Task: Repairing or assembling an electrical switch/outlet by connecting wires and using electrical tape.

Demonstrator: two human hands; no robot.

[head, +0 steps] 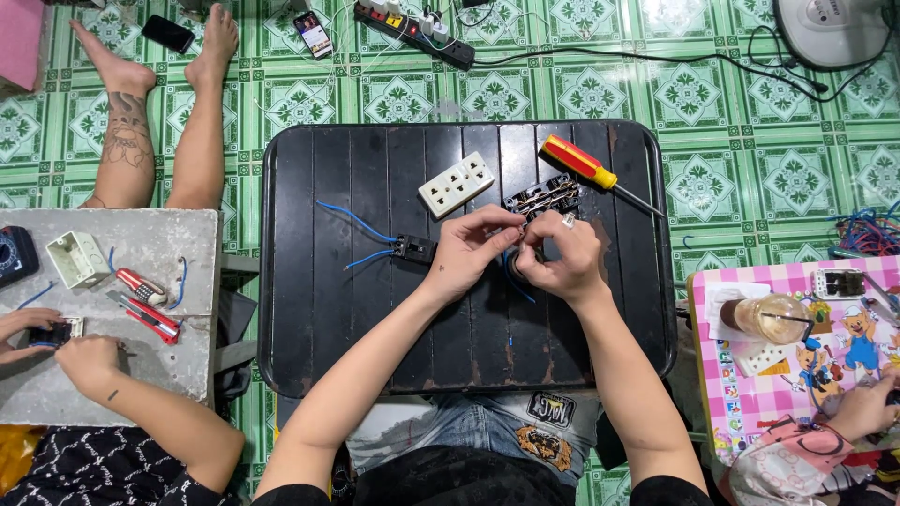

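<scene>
Left hand and right hand both pinching blue wire at black socket module; risk: strand slipping from terminal, pinch too loose

The black socket module lies flat on the table, touching the fingertips of both hands at their far side. Its exposed face shows metal contact strips. The near edge is covered by the fingers. A blue wire runs from beneath the hands, between the left hand and the right hand, and curves toward the wrists. Both hands pinch at the module's near edge; what the fingertips grip is too small to tell.
</scene>
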